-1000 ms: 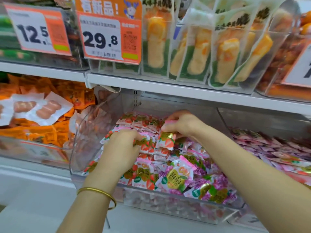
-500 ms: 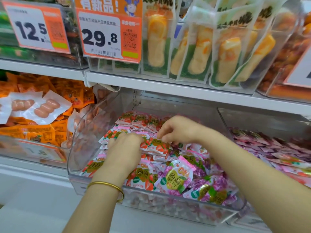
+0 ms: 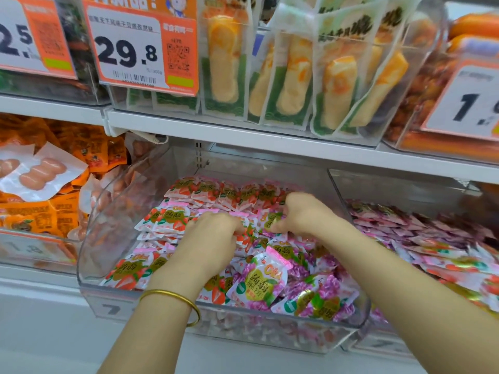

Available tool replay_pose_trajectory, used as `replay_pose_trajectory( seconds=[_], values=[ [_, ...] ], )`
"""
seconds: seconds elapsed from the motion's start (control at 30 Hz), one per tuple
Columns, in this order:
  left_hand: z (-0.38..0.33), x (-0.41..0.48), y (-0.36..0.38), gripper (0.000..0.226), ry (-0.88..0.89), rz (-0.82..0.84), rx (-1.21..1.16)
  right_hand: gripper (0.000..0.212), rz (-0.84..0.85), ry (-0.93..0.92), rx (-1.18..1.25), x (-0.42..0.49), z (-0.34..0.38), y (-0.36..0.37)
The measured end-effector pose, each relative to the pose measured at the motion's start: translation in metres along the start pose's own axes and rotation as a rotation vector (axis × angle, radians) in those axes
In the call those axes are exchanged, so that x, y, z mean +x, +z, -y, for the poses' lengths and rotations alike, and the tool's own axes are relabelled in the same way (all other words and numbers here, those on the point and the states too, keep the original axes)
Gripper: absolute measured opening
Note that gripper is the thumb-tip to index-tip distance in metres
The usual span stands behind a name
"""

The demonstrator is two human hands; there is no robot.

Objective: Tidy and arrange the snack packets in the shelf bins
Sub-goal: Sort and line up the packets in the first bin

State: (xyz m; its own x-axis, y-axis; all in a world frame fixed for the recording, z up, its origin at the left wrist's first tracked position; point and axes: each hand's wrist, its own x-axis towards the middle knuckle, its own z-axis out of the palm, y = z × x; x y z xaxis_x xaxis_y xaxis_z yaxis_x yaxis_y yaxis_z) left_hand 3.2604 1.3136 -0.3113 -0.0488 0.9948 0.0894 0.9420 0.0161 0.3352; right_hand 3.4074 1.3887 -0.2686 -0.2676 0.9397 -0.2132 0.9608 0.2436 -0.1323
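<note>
Mostly, the clear bin (image 3: 90,265) on the lower shelf is filled with jelly packets: strawberry packets (image 3: 167,220) in rows at the back and left, purple packets (image 3: 310,295) loose at the front right. The left hand (image 3: 213,238) lies knuckles-up on the middle of the pile with its fingers curled down. Its tips are hidden, so I cannot tell if it holds anything. The right hand (image 3: 305,211) seems to pinch one gold-labelled packet (image 3: 271,221) between thumb and curled fingers, just beside the left hand. The risk, I think, is at the front: the purple packets lie high near the rim, and a pushing wrist could slide some over.
</note>
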Motion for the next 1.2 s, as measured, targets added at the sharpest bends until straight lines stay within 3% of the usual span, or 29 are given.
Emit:
replay_pose_trajectory(
  seconds=[0.07, 0.17, 0.23, 0.33, 0.43, 0.57, 0.7, 0.87, 1.03, 1.13, 1.2],
  values=[
    [0.0, 0.0, 0.0, 0.037, 0.004, -0.006, -0.018, 0.03, -0.012, 0.02, 0.064, -0.004, -0.011, -0.012],
    [-0.001, 0.0, -0.001, 0.034, 0.004, -0.025, -0.052, 0.034, -0.067, 0.034, 0.181, -0.007, -0.022, -0.021],
    [-0.003, 0.0, -0.002, 0.031, 0.011, -0.055, -0.081, 0.023, -0.05, 0.013, 0.135, -0.004, -0.019, -0.013],
    [-0.006, -0.001, -0.002, 0.03, 0.004, -0.106, -0.154, 0.031, -0.028, 0.013, 0.019, 0.003, -0.014, 0.004],
    [-0.009, -0.002, -0.004, 0.03, 0.002, -0.148, -0.201, 0.023, -0.05, -0.022, 0.051, 0.003, -0.015, 0.005],
    [-0.015, -0.004, -0.007, 0.03, -0.012, -0.172, -0.223, 0.029, -0.107, -0.063, 0.113, 0.0, -0.019, 0.002],
    [-0.026, -0.005, -0.015, 0.03, -0.05, -0.229, -0.485, 0.041, -0.299, -0.193, 0.443, -0.025, -0.026, -0.008],
    [-0.06, -0.015, -0.026, 0.021, -0.033, -0.181, -0.929, 0.038, -0.258, -0.309, 0.843, -0.07, -0.045, -0.007],
    [-0.099, -0.02, -0.016, 0.008, 0.061, -0.107, -1.028, 0.029, -0.154, -0.224, 1.448, -0.107, -0.083, -0.008],
    [-0.12, -0.02, -0.007, 0.009, 0.122, -0.068, -1.012, 0.011, -0.06, -0.153, 1.481, -0.114, -0.114, -0.008],
    [-0.13, -0.018, -0.001, 0.012, 0.132, -0.092, -0.982, 0.006, -0.101, -0.05, 1.559, -0.112, -0.135, -0.009]
  ],
)
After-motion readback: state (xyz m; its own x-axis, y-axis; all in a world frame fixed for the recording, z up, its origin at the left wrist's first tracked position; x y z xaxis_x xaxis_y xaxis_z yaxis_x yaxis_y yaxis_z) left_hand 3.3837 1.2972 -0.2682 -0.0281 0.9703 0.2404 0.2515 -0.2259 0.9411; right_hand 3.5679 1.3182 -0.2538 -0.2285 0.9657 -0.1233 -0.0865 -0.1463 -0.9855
